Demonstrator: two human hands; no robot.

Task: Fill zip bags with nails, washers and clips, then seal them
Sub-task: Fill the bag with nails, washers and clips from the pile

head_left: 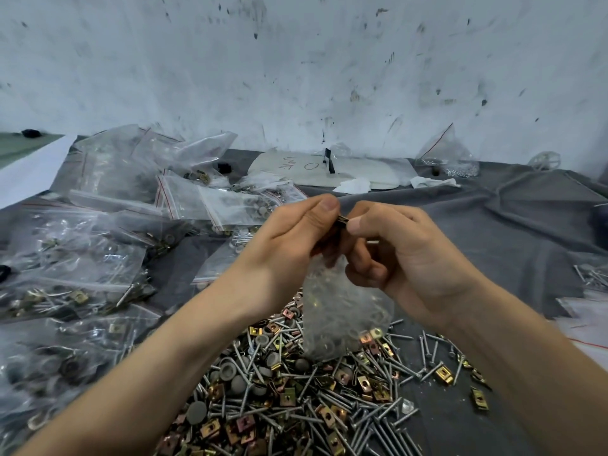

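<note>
Pinching the zip bag (345, 311) at its mouth, the left hand (289, 238) and right hand (404, 255) let it hang below the grip, long axis vertical, mouth upward, probably so the contents settle. Between the thumbs shows a small dark piece (342, 220), perhaps a clip. The loose hardware pile (296, 390) lies beneath.

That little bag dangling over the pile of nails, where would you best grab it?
Pinch the bag by its top edge, from above, where the left hand and right hand hold it. It hangs upright, contents sagging low, so a top grip should keep the mouth up.
</note>
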